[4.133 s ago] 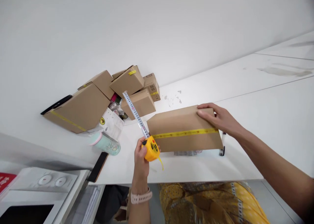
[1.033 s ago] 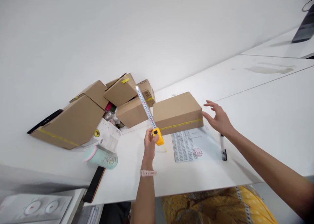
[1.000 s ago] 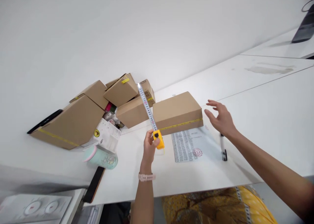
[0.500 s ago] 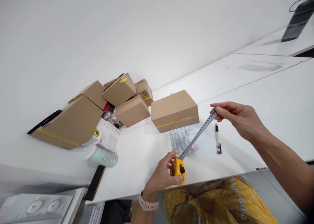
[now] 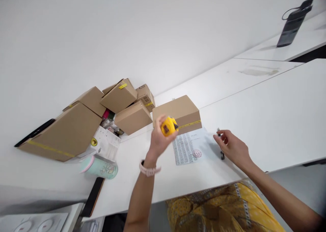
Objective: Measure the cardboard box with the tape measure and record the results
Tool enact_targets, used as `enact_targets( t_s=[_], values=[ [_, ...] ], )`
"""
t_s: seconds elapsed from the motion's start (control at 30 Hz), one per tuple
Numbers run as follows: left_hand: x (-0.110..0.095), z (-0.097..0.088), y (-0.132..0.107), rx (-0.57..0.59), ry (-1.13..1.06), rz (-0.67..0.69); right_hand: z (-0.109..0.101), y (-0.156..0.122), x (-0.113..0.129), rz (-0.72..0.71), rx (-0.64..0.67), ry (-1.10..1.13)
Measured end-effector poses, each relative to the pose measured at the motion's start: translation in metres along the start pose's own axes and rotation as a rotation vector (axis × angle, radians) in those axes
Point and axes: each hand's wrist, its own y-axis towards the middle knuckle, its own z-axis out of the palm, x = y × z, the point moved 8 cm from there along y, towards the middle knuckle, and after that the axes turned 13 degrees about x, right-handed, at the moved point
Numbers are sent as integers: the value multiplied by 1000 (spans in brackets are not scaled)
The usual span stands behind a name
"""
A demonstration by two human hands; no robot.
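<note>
My left hand (image 5: 159, 138) is wrapped round a yellow tape measure (image 5: 168, 126), held up in front of the front left part of a brown cardboard box (image 5: 189, 118). No blade shows out of its case. My right hand (image 5: 233, 149) is over a black and clear pen (image 5: 222, 155) lying on the white table, hiding its middle. Its fingers are loosely bent and apart, with nothing seen between them. Between the hands lies a printed sheet (image 5: 187, 149) with a red stamp, its far edge close to the box.
Several cardboard boxes (image 5: 133, 118) are grouped at the left, beside a white package (image 5: 105, 142) and a mint tumbler (image 5: 100, 167) lying on its side. A dark bottle (image 5: 291, 28) stands far right. A wall rises behind the table (image 5: 137, 171).
The tape's blade has gone back into its case. My left hand has lifted the tape measure up and left towards the box. My right hand has let go of the blade and lowered towards the pen.
</note>
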Motion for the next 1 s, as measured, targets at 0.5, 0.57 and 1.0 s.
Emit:
enact_targets(
  t_s=[0.5,0.57,1.0],
  values=[
    [62,2,70,-137,466,23,20,10,-45,57,278,-477],
    [63,26,22,-87,374,134,7,4,-52,35,263,-217],
    [112,176,-145,505,628,-130,-30,-77,-17,-75,-83,525]
  ],
)
